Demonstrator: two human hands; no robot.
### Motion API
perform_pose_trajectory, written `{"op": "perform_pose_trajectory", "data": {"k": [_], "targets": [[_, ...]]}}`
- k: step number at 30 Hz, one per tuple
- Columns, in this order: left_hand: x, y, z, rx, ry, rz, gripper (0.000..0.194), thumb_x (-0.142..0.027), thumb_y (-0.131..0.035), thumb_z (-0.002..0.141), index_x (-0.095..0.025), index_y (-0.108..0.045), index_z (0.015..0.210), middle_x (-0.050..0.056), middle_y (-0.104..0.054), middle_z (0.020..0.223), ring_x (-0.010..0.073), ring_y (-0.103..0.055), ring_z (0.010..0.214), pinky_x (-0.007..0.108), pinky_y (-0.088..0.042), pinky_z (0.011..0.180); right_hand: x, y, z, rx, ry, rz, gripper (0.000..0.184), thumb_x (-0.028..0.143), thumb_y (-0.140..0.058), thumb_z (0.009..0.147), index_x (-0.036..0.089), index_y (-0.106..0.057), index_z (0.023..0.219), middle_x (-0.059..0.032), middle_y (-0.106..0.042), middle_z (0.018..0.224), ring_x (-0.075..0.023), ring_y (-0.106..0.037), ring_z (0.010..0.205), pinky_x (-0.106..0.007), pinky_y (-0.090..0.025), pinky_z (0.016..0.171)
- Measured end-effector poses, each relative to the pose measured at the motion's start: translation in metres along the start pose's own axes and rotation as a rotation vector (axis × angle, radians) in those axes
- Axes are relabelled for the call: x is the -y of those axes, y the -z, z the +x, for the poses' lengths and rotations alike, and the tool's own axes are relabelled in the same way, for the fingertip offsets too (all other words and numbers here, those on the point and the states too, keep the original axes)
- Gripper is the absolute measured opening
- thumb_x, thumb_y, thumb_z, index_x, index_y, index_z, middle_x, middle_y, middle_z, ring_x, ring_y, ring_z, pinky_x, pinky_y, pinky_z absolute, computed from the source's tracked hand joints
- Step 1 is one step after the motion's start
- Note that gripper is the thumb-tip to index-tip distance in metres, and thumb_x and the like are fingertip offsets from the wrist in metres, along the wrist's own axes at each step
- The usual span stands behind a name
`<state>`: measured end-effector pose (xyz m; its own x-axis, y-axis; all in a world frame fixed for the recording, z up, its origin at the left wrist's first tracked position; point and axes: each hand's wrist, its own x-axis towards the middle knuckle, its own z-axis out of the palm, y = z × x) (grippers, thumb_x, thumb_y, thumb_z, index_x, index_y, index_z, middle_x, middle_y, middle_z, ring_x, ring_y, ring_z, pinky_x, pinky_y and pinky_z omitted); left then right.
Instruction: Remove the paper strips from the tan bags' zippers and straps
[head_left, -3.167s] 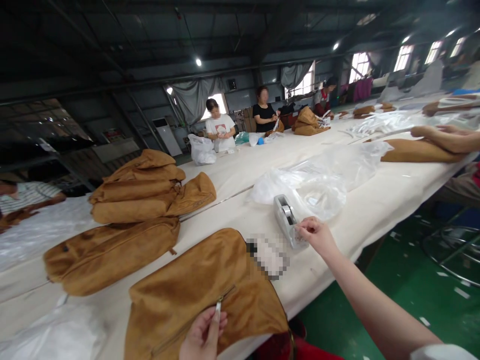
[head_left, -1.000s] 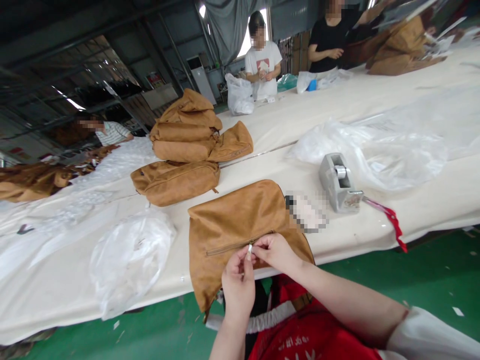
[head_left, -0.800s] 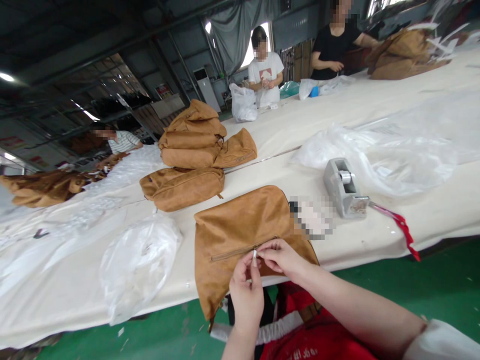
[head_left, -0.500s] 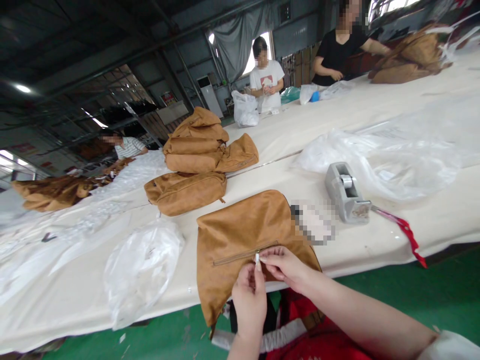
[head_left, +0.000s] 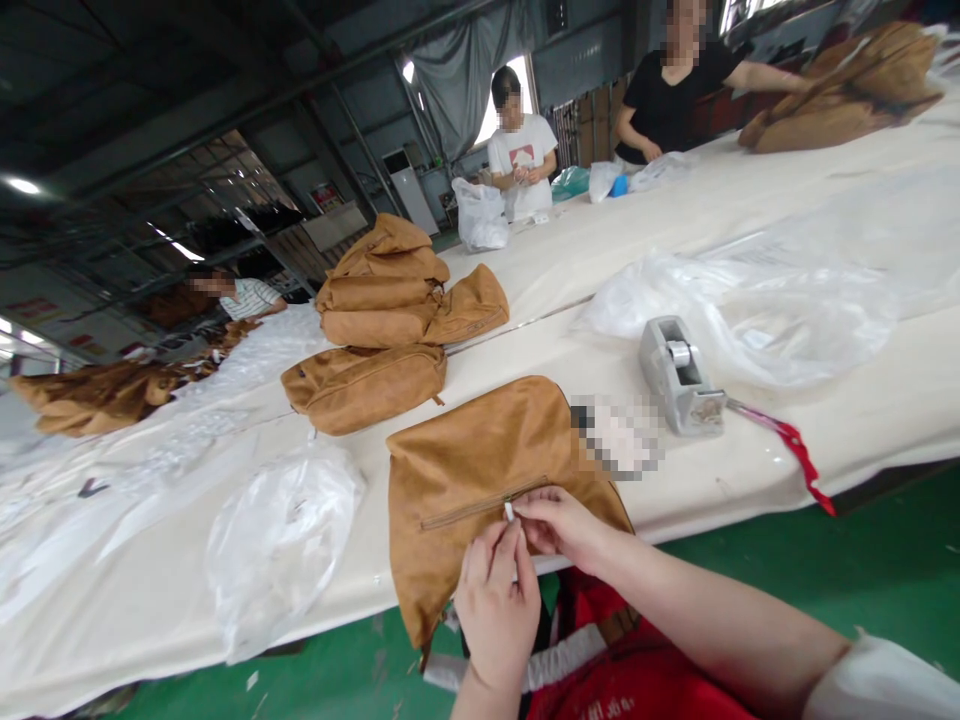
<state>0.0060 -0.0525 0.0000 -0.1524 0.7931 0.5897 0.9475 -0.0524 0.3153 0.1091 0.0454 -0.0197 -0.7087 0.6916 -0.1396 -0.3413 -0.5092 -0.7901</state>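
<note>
A tan leather bag (head_left: 480, 435) lies flat at the table's front edge, its lower part overhanging. Across its face runs a zipper (head_left: 457, 513), with a small white wrap (head_left: 509, 511) around what looks like the zipper pull. My right hand (head_left: 562, 525) pinches at this white piece from the right, thumb and forefinger together. From below, my left hand (head_left: 497, 595) has its fingertips closed at the lower end of the same piece. The pull itself is mostly hidden by the wrap and fingers.
A grey tape dispenser (head_left: 681, 375) stands to the right, near a red-wrapped tool (head_left: 799, 455). Clear plastic bags lie left (head_left: 281, 545) and right (head_left: 810, 320). More tan bags (head_left: 382, 320) are piled behind. Several people work across the table (head_left: 555, 350).
My left hand's fingers have shifted down to the lower end of the white wrap and bunched together. My right hand keeps its pinch. The whole view has shifted slightly.
</note>
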Motion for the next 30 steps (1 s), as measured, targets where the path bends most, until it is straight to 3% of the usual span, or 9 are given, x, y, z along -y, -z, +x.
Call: {"op": "perform_pose_trajectory", "data": {"k": [4, 6, 9, 12, 18, 22, 27, 30], "targets": [[0.007, 0.007, 0.021, 0.037, 0.048, -0.129, 0.024, -0.02, -0.047, 0.089, -0.019, -0.063, 0.106, 0.01, -0.069, 0.099, 0.0217, -0.064, 0.094, 0.035, -0.051, 0.085, 0.002, -0.003, -0.001, -0.049, -0.039, -0.237, 0.028, 0.04, -0.063, 0.076, 0.018, -0.052, 0.063, 0.0053, -0.049, 0.048, -0.0067, -0.037, 0.037, -0.021, -0.027, 0.04], [0.013, 0.009, 0.041, 0.103, -0.007, -0.121, 0.021, -0.022, -0.048, 0.089, -0.02, -0.066, 0.1, 0.009, -0.069, 0.097, 0.0216, -0.064, 0.091, 0.036, -0.051, 0.085, 0.007, -0.004, -0.006, -0.129, 0.081, -0.564, 0.022, 0.034, -0.058, 0.079, 0.019, -0.051, 0.064, 0.0033, -0.052, 0.051, -0.0092, -0.044, 0.043, -0.023, -0.032, 0.046], [0.021, 0.006, 0.067, 0.225, -0.11, -0.083, 0.021, -0.026, -0.048, 0.089, -0.022, -0.068, 0.094, 0.007, -0.069, 0.093, 0.0207, -0.064, 0.086, 0.035, -0.052, 0.082, 0.016, -0.002, -0.017, -0.28, 0.376, -1.123, 0.016, 0.023, -0.05, 0.084, 0.018, -0.056, 0.07, -0.0028, -0.062, 0.066, -0.0143, -0.057, 0.061, -0.026, -0.038, 0.06], [0.021, 0.002, 0.083, 0.31, -0.151, -0.04, 0.021, -0.027, -0.048, 0.089, -0.022, -0.068, 0.092, 0.005, -0.068, 0.089, 0.0191, -0.064, 0.083, 0.033, -0.052, 0.079, 0.023, 0.005, -0.026, -0.315, 0.471, -1.422, 0.016, 0.02, -0.046, 0.087, 0.018, -0.059, 0.078, -0.0052, -0.066, 0.074, -0.0162, -0.062, 0.069, -0.026, -0.038, 0.064], [0.009, 0.001, 0.102, 0.469, -0.203, 0.092, 0.011, -0.029, -0.057, 0.086, -0.022, -0.066, 0.083, 0.002, -0.066, 0.084, 0.0167, -0.062, 0.08, 0.029, -0.048, 0.074, 0.02, 0.016, -0.031, -0.403, 0.474, -1.513, 0.019, 0.026, -0.045, 0.092, 0.019, -0.061, 0.086, -0.0032, -0.068, 0.076, -0.0167, -0.064, 0.07, -0.026, -0.038, 0.063], [-0.004, 0.0, 0.115, 0.574, -0.306, 0.27, 0.011, -0.031, -0.064, 0.082, -0.021, -0.062, 0.08, 0.001, -0.063, 0.083, 0.0175, -0.061, 0.079, 0.029, -0.047, 0.07, 0.018, 0.021, -0.027, -0.388, 0.494, -1.476, 0.018, 0.025, -0.046, 0.092, 0.02, -0.062, 0.086, -0.0029, -0.069, 0.078, -0.0164, -0.064, 0.072, -0.026, -0.039, 0.066], [-0.014, -0.012, 0.112, 0.665, -0.505, 0.509, 0.009, -0.015, -0.053, 0.086, -0.017, -0.06, 0.091, 0.006, -0.061, 0.089, 0.0199, -0.06, 0.08, 0.029, -0.048, 0.065, 0.016, 0.03, -0.02, -0.381, 0.499, -1.389, 0.016, 0.021, -0.047, 0.089, 0.019, -0.059, 0.078, -0.0034, -0.068, 0.077, -0.0163, -0.064, 0.074, -0.025, -0.042, 0.069], [-0.011, -0.017, 0.106, 0.637, -0.523, 0.505, 0.012, -0.013, -0.048, 0.087, -0.016, -0.059, 0.091, 0.006, -0.061, 0.087, 0.0195, -0.06, 0.079, 0.03, -0.048, 0.066, 0.014, 0.035, -0.021, -0.348, 0.553, -1.371, 0.016, 0.019, -0.045, 0.09, 0.018, -0.057, 0.08, -0.0031, -0.067, 0.077, -0.0157, -0.063, 0.073, -0.025, -0.042, 0.069]]}}
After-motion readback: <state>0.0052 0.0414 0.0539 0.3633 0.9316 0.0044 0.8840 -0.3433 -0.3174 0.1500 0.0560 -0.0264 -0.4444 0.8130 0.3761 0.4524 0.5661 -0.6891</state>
